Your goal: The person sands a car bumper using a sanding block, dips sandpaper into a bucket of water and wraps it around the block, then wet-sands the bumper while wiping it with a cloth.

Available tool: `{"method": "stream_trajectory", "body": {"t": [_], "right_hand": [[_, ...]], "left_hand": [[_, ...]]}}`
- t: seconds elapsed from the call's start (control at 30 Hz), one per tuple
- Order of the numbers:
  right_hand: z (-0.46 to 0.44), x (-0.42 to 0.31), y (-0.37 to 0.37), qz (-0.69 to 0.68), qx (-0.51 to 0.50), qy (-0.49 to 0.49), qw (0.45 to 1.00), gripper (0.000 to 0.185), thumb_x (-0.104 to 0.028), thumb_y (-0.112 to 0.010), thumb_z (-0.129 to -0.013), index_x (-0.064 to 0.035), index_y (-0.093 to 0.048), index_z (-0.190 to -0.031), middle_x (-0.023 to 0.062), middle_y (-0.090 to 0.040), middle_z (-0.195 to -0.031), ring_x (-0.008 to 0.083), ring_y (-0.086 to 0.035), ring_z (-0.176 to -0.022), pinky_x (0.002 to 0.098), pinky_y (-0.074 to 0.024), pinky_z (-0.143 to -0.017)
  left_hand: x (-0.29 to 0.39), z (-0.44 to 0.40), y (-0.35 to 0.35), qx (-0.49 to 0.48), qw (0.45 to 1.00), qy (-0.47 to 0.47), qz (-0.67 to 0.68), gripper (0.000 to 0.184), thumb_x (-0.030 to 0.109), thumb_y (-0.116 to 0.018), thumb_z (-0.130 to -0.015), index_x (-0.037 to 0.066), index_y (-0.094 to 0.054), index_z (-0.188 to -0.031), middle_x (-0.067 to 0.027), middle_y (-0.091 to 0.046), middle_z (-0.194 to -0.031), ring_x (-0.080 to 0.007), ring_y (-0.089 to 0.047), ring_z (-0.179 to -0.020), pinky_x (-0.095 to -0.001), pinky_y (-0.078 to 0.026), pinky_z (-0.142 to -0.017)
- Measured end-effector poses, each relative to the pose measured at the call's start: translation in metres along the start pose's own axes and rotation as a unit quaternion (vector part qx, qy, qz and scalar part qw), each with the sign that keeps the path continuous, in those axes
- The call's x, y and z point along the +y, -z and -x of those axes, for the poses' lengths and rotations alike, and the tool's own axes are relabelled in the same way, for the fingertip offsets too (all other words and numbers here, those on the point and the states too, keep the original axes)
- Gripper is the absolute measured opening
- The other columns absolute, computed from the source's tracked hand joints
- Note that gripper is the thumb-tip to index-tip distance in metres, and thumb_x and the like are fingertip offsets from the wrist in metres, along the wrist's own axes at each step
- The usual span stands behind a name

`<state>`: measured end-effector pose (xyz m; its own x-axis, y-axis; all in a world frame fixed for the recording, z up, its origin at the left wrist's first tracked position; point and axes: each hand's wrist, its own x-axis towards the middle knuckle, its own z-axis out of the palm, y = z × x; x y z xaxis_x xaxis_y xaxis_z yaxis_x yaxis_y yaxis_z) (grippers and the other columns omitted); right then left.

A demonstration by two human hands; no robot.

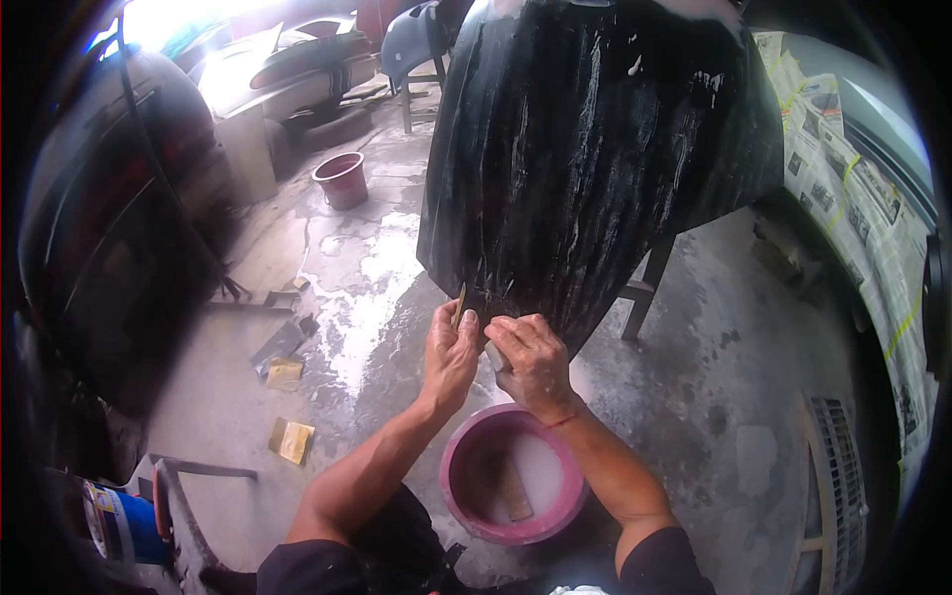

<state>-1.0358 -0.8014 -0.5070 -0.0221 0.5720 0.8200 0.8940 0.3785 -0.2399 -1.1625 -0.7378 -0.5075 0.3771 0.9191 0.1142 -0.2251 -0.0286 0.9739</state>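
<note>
In front of me a black car body panel (595,149), wet and streaked with white, stands tilted on a support. My left hand (451,352) is closed, pinching a thin tan sheet (460,302) seen edge-on by the panel's lower edge. Beside it, my right hand (533,365) is curled around a small greyish flat piece (496,358), mostly hidden by the fingers; its kind is unclear. Beneath the hands sits a pink bucket (458,476) of cloudy water, with a brownish flat piece (518,493) in it.
Yellowish sheets (292,440) lie on the wet floor at left. A second bucket (340,183) stands farther back. Dark car body (119,228) at left, newspaper-masked car (843,188) at right. A stand leg (650,288) supports the panel; a grille (838,486) lies lower right.
</note>
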Motion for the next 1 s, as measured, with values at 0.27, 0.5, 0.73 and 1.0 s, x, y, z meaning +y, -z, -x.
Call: {"method": "stream_trajectory", "body": {"t": [0.27,0.5,0.73,1.0], "right_hand": [[-0.023,0.014,0.050,-0.217,-0.053,-0.319,0.921,0.042,-0.039,-0.072,-0.094,-0.0044,-0.063,-0.115,0.0053,-0.067,-0.085,0.0086,-0.060,-0.073,0.0298,-0.0501,-0.066],[-0.002,0.019,0.021,-0.169,-0.109,-0.268,0.942,0.051,-0.014,-0.058,-0.093,-0.0038,-0.035,-0.138,0.0221,-0.057,-0.110,0.0385,-0.061,-0.105,0.0443,-0.0476,-0.094],[0.010,0.018,-0.003,-0.009,-0.006,-0.073,0.997,0.056,-0.011,-0.080,-0.080,-0.0040,-0.057,-0.131,0.0120,-0.062,-0.114,0.0324,-0.062,-0.108,0.0415,-0.0526,-0.092],[0.014,0.020,-0.012,-0.046,0.053,-0.077,0.995,0.048,-0.007,-0.083,-0.076,-0.0104,-0.064,-0.120,0.0107,-0.067,-0.116,0.0310,-0.066,-0.103,0.0406,-0.0544,-0.090]], "left_hand": [[-0.015,-0.014,0.021,-0.130,0.979,0.037,0.155,0.042,0.025,-0.046,-0.109,-0.002,-0.041,-0.140,-0.0170,-0.058,-0.129,-0.0235,-0.062,-0.116,-0.0375,-0.053,-0.099],[-0.038,-0.016,0.012,-0.121,0.992,-0.004,-0.022,0.040,0.026,-0.043,-0.109,-0.002,-0.042,-0.139,-0.0151,-0.060,-0.123,-0.0195,-0.064,-0.108,-0.0358,-0.057,-0.091],[-0.025,-0.013,0.013,-0.138,0.990,-0.018,-0.011,0.042,0.025,-0.044,-0.109,-0.002,-0.041,-0.141,-0.0145,-0.058,-0.124,-0.0203,-0.065,-0.107,-0.0363,-0.057,-0.091],[-0.012,-0.008,0.012,-0.141,0.968,0.069,0.195,0.045,0.018,-0.041,-0.107,-0.001,-0.038,-0.148,-0.0147,-0.056,-0.131,-0.0233,-0.063,-0.112,-0.0409,-0.053,-0.099]]}}
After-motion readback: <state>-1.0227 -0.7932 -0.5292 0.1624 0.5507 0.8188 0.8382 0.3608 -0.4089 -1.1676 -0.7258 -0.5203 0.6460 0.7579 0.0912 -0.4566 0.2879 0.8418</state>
